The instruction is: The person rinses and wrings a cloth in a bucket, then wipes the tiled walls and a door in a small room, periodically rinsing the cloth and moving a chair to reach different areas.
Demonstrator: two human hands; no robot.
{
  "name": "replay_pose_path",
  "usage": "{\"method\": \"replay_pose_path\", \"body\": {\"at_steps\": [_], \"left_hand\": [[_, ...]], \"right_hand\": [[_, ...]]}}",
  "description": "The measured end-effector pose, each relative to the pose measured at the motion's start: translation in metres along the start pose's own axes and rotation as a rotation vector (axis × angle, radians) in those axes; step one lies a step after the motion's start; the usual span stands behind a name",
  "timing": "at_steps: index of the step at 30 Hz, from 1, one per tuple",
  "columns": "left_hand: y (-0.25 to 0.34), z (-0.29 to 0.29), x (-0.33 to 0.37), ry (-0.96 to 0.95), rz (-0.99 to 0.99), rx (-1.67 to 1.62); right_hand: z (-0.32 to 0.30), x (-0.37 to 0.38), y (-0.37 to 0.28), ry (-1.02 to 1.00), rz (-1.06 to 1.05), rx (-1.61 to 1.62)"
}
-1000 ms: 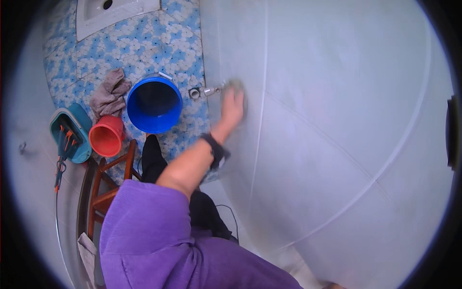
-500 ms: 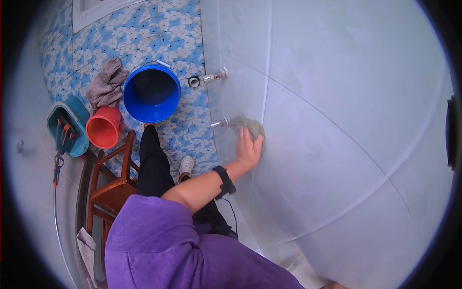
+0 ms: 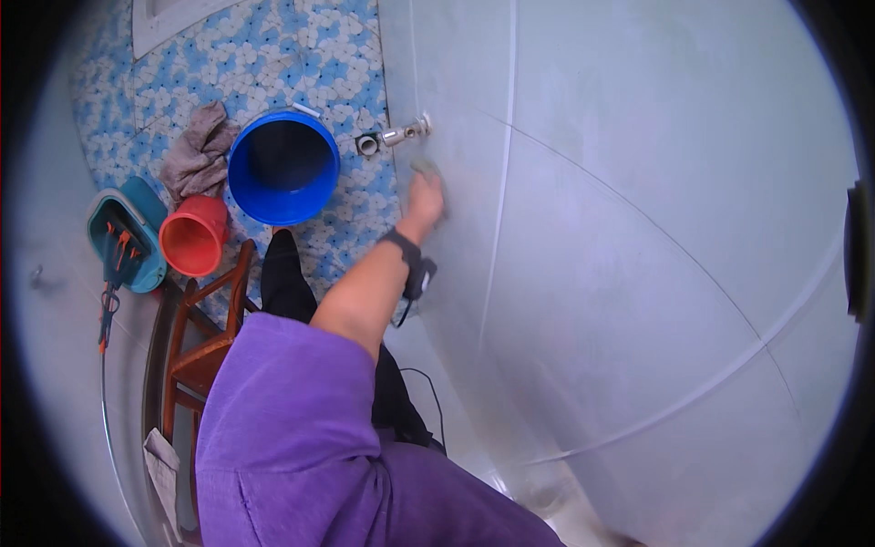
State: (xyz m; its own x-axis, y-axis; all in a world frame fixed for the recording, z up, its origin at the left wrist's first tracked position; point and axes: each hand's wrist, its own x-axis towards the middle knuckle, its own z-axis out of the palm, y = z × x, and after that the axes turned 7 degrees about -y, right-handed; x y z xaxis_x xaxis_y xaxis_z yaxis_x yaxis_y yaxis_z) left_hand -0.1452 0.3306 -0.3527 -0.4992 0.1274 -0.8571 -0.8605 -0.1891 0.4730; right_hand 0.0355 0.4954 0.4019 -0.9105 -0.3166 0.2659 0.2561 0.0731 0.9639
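My left hand (image 3: pixel 425 199) presses against the pale tiled wall low down, just below a chrome valve (image 3: pixel 404 133). Under its fingers is a greenish cloth (image 3: pixel 423 168), of which only a small blurred edge shows. A dark band (image 3: pixel 416 269) with a small box is strapped round that wrist. My left arm reaches out of a purple sleeve. I cannot make out my right hand in the picture.
A blue bucket (image 3: pixel 326 193) with dark water stands on the floral floor, beside a red bucket (image 3: pixel 217 214) and a crumpled cloth (image 3: pixel 196 150). Further left are a teal mop bucket (image 3: pixel 102 205), a mop (image 3: pixel 111 273) and a wooden chair (image 3: pixel 202 365). An open pipe (image 3: pixel 367 144) stands near the wall.
My left hand has slid the cloth left and away from me along the wall, toward the floor. It has passed to the lower fitting, which my hand now hides.
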Motion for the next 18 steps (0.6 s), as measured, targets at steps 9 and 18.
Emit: {"method": "replay_pose_path", "body": {"at_steps": [9,18], "left_hand": [[0.17,0.023,-0.158,0.048,0.664,0.059],[-0.032,0.042,-0.19,-0.162,0.226,0.08]], "right_hand": [[-0.034,0.06,-0.078,0.092,0.369,0.319],[-0.025,0.062,-0.083,0.103,0.121,0.261]]}}
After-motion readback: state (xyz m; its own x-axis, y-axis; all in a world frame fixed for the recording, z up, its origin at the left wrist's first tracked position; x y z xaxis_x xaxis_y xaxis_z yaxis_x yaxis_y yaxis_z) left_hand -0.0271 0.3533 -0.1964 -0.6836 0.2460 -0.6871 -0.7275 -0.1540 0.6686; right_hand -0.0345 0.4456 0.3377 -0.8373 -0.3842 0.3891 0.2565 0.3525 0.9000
